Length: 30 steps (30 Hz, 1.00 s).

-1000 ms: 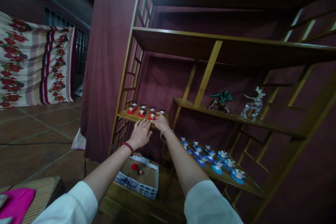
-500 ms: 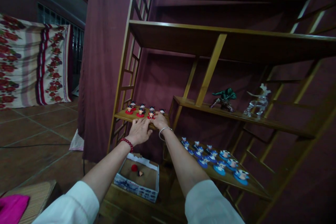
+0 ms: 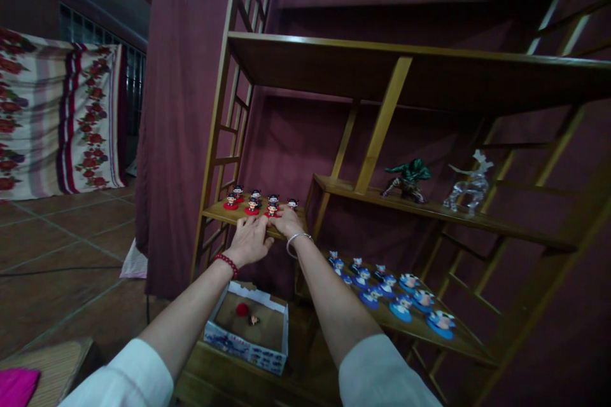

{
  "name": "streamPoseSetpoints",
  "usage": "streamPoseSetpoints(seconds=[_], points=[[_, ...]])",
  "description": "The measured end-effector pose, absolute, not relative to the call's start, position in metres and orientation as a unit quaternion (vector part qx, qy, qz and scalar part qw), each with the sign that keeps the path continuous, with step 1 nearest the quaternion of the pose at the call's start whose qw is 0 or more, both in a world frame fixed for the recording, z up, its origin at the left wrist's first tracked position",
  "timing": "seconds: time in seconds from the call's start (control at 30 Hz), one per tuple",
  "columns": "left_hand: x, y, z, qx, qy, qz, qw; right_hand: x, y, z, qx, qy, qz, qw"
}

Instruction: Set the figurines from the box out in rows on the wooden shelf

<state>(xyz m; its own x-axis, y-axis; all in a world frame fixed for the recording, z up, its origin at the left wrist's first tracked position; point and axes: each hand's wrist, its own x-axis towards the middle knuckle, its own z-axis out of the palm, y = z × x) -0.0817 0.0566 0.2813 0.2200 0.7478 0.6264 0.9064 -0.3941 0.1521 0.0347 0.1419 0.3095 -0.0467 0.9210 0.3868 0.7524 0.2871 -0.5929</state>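
Observation:
Small figurines with black hair and red round bases, among them a figurine (image 3: 252, 205), stand in rows on the small left shelf (image 3: 217, 210). My left hand (image 3: 251, 241), with a red bead bracelet, rests its outstretched fingers at the shelf's front edge. My right hand (image 3: 288, 222), with a silver bangle, has its thumb and fingers around the base of the front-right figurine (image 3: 272, 210); the fingertips are partly hidden. Just behind it stands another figurine (image 3: 293, 203). Below, an open cardboard box (image 3: 245, 350) holds a red round base (image 3: 242, 310) and a loose figurine (image 3: 252, 320).
Blue-based figurines (image 3: 401, 306) stand in rows on the lower right shelf. A green figure (image 3: 409, 177) and a clear deer-like ornament (image 3: 470, 184) stand on the middle shelf. An upright post (image 3: 384, 127) divides the shelving. A curtain (image 3: 176, 121) hangs at left.
The view has shifted slightly, so the left shelf and box appear a little further left. Both hands keep their places at the figurines.

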Motion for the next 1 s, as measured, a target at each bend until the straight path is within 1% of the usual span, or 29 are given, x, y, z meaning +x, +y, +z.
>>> streamPoseSetpoints(seconds=[0.23,0.53,0.7,0.9,1.0], points=[[-0.08,0.061,0.279,-0.766,-0.537,-0.335,0.117,0.036,0.145,0.306,-0.579,-0.724,0.102,0.362],[-0.078,0.057,0.283,-0.763,-0.555,-0.318,0.092,0.036,0.139,0.31,-0.597,-0.711,0.107,0.356],[-0.077,0.057,0.281,-0.758,-0.554,-0.329,0.103,0.037,0.135,0.311,-0.602,-0.703,0.107,0.363],[-0.077,0.057,0.283,-0.762,-0.561,-0.31,0.094,0.036,0.133,0.312,-0.604,-0.703,0.102,0.36],[-0.076,0.058,0.283,-0.76,-0.561,-0.311,0.104,0.036,0.133,0.312,-0.604,-0.704,0.1,0.36]])
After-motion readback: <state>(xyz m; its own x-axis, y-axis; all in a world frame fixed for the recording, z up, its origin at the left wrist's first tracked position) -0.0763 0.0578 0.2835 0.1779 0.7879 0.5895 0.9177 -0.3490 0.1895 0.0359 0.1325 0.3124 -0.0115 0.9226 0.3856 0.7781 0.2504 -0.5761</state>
